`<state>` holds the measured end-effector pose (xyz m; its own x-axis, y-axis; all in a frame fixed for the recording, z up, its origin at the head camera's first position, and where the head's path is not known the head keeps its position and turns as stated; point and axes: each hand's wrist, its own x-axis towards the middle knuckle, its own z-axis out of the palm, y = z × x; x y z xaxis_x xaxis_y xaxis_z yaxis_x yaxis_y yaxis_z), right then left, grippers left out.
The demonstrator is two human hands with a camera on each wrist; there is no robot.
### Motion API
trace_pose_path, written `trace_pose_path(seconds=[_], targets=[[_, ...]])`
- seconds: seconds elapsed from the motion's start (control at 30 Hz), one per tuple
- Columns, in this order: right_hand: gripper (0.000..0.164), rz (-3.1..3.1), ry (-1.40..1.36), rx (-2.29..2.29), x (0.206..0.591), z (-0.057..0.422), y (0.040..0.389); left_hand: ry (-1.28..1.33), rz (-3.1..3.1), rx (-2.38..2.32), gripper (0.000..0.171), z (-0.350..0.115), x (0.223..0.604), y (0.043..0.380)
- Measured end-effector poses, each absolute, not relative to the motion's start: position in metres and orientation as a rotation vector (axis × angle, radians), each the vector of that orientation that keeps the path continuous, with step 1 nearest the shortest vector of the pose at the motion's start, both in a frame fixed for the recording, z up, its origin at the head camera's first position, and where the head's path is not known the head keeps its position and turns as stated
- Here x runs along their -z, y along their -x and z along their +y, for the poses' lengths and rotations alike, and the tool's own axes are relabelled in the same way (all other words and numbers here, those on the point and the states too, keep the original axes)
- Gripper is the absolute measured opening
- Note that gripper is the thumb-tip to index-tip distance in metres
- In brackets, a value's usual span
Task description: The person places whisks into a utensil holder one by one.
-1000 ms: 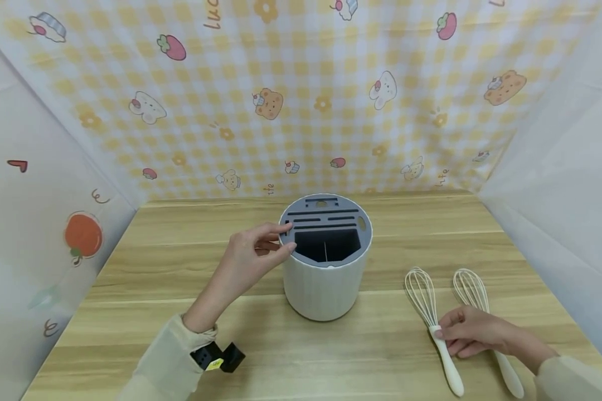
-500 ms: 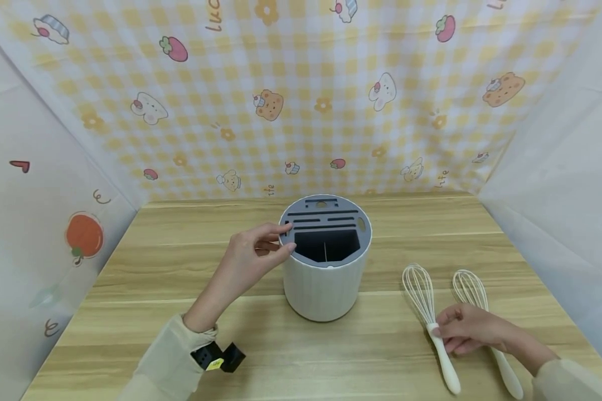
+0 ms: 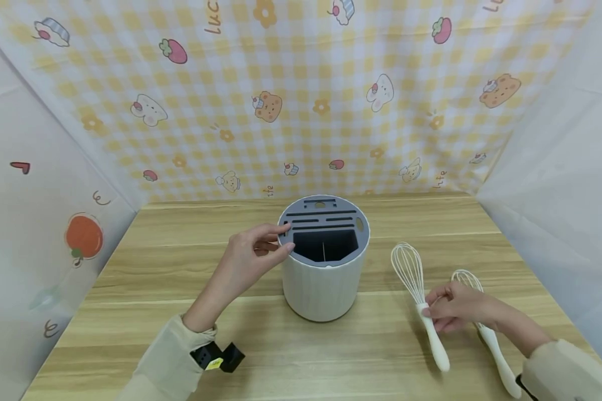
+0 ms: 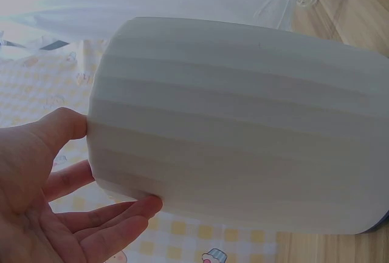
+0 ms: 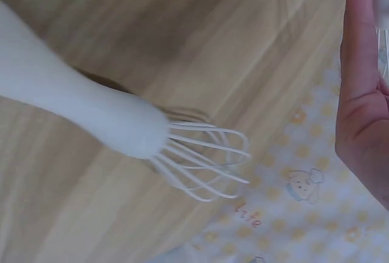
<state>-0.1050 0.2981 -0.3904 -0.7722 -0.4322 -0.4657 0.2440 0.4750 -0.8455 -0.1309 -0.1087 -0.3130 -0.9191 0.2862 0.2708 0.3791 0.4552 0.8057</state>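
A white ribbed utensil holder with a grey slotted top stands upright on the table. My left hand holds its left rim, thumb and fingertips against the top and the wall; the left wrist view shows them on the ribbed side. On the right, my right hand pinches a white whisk at the top of its handle, wires pointing away from me. Behind that hand lies a second white whisk, partly covered by it; the right wrist view shows this whisk flat on the wood.
The wood-grain table meets a yellow checked cloth at the back. White panels stand at both sides. A large open compartment faces the front of the holder's top. A black wrist camera sits on my left wrist.
My right hand has moved up and to the left with the whisk, away from the second whisk. My left hand and the holder have stayed put.
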Motion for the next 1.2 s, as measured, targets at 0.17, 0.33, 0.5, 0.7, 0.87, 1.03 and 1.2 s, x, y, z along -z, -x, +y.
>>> trace_pose_path(seconds=[0.17, 0.33, 0.5, 0.7, 0.87, 1.03, 1.2], targets=[[0.053, 2.113, 0.21, 1.326, 0.371, 0.29, 0.112, 0.594, -2.595, 1.484, 0.033, -0.109, 0.313, 0.132], [0.05, 2.136, 0.274, 1.312, 0.348, 0.28, 0.121, 0.576, -2.6, 1.494, 0.033, -0.11, 0.312, 0.13], [0.041, 2.158, 0.328, 1.305, 0.325, 0.268, 0.125, 0.57, -2.598, 1.497, 0.034, -0.111, 0.312, 0.129], [0.038, 2.199, 0.433, 1.317, 0.295, 0.253, 0.127, 0.584, -2.599, 1.488, 0.034, -0.11, 0.314, 0.131], [0.031, 2.24, 0.568, 1.328, 0.269, 0.237, 0.131, 0.592, -2.592, 1.479, 0.034, -0.11, 0.314, 0.132], [0.029, 2.3, 0.685, 1.276, 0.249, 0.221, 0.136, 0.601, -2.579, 1.483, 0.034, -0.111, 0.315, 0.133], [0.031, 2.363, 0.763, 1.205, 0.232, 0.203, 0.139, 0.599, -2.581, 1.489, 0.033, -0.11, 0.317, 0.133]])
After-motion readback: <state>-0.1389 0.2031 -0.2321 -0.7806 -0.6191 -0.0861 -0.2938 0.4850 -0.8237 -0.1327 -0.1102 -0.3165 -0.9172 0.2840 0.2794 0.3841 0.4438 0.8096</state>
